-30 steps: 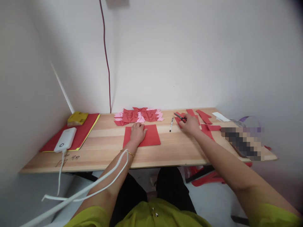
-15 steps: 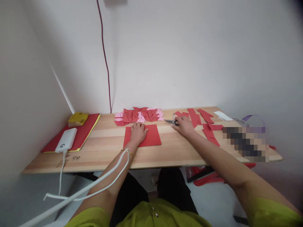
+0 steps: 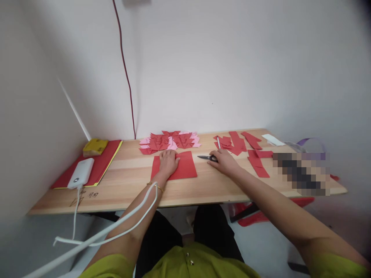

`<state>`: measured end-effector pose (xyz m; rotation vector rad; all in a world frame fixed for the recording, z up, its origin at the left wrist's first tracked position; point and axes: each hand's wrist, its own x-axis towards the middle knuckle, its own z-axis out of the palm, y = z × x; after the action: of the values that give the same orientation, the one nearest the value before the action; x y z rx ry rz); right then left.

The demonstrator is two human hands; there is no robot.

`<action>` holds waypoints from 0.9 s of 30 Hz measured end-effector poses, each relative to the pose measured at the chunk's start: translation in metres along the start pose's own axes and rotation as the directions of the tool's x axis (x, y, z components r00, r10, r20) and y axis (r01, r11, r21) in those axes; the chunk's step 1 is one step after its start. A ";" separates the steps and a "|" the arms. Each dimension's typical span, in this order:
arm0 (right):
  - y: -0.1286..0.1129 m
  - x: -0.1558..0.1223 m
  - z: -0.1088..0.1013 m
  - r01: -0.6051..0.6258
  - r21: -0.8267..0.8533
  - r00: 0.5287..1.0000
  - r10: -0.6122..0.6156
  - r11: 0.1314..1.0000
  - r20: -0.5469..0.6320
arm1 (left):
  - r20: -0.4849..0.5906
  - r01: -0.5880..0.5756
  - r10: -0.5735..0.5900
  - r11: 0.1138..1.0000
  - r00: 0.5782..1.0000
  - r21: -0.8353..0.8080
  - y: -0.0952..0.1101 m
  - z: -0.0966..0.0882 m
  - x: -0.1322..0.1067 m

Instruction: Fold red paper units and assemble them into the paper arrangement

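Observation:
My left hand (image 3: 168,164) lies flat on a red sheet of paper (image 3: 187,166), its fingers stretched over the upper left part. To the right of that sheet, my right hand (image 3: 226,162) is closed around the handles of black scissors (image 3: 206,157), whose tips point left toward the paper. The blades look closed or nearly so. Behind the sheet are folded red and pink paper pieces (image 3: 172,141) in a dense group. Cut red paper scraps (image 3: 237,143) and a white pen (image 3: 218,143) lie just beyond my right hand.
At the left, a white power bank (image 3: 81,172) with a cable rests on a red sheet stack (image 3: 108,164), beside a yellow packet (image 3: 95,146). A white cable (image 3: 127,216) crosses my left forearm. A white paper piece (image 3: 273,139) and a blurred-out object (image 3: 301,173) are at the right.
My right hand has drawn the scissors slightly nearer to me, away from the scraps, uncovering more of the pen. My left hand stays on the red sheet.

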<state>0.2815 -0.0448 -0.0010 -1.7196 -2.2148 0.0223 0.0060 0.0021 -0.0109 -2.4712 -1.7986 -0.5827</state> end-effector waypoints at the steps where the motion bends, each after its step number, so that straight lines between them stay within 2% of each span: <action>1: 0.001 0.000 0.001 -0.009 0.000 1.000 0.009 1.000 0.008 | -0.008 -0.006 0.006 1.000 1.000 -0.014 0.000 -0.001 -0.001; 8: -0.008 -0.001 0.002 -0.031 -0.029 0.999 0.032 0.999 0.023 | -0.086 -0.029 0.024 0.998 0.996 -0.053 0.002 -0.007 -0.005; 12: -0.015 -0.002 0.000 0.019 -0.083 1.000 -0.017 0.996 0.026 | -0.100 -0.027 0.021 0.998 0.995 -0.059 0.003 -0.009 -0.006; 15: -0.017 -0.005 0.000 0.071 -0.128 0.997 -0.073 0.989 -0.011 | -0.095 -0.019 0.014 0.999 0.995 -0.050 0.003 -0.009 -0.005; 17: -0.018 -0.007 -0.002 0.060 -0.150 0.996 -0.068 0.987 -0.049 | -0.081 -0.010 0.006 0.999 0.997 -0.041 0.003 -0.010 -0.005; 23: -0.025 -0.009 -0.021 -0.078 -0.215 0.992 0.055 0.974 -0.109 | -0.063 -0.013 0.011 0.999 0.998 -0.034 0.002 -0.009 -0.006; 27: -0.029 -0.009 -0.030 -0.169 -0.105 0.985 0.165 0.980 -0.052 | -0.069 -0.036 0.037 0.999 0.997 0.003 0.002 -0.009 -0.007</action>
<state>0.2642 -0.0667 0.0311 -1.9420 -2.0701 -0.0966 0.0040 -0.0068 -0.0041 -2.4452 -1.7249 -0.6548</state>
